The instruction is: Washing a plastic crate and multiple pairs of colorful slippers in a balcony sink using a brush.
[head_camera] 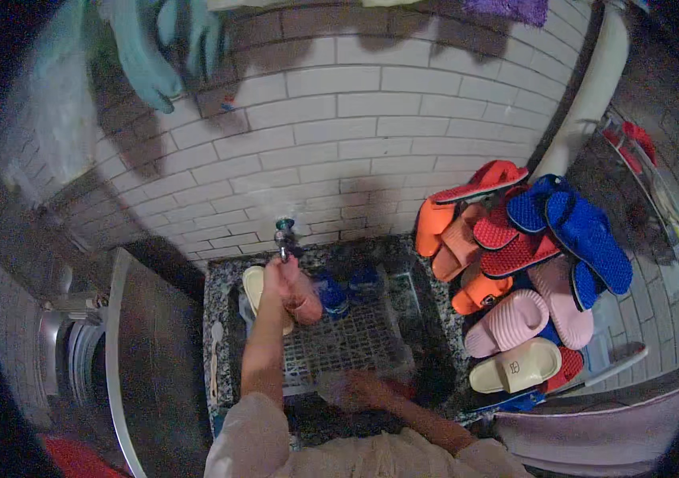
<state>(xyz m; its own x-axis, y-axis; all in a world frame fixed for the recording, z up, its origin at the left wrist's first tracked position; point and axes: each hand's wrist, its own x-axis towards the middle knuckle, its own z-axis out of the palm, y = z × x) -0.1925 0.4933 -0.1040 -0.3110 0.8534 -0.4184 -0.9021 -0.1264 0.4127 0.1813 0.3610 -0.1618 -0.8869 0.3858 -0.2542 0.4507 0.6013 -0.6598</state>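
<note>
My left hand (281, 276) is under the metal tap (282, 239) on the tiled wall, close against a salmon-coloured slipper (303, 303); whether the fingers grip it cannot be made out. A cream slipper (252, 283) lies just left of that hand, and blue slippers (332, 296) lie to its right in the dark stone sink (435, 334). Lower down, my right hand (363, 388) is over the near edge of a pale plastic grid (345, 346), beside a whitish, blurred object (336, 388). Its fingers are too dark and blurred to read.
On the right of the sink is a heap of red, orange, pink, cream and blue slippers (506, 322). A white-handled brush (216, 352) lies on the left granite rim (214, 299). Teal rubber gloves (148, 71) hang upper left. A pink tub (590, 439) stands lower right.
</note>
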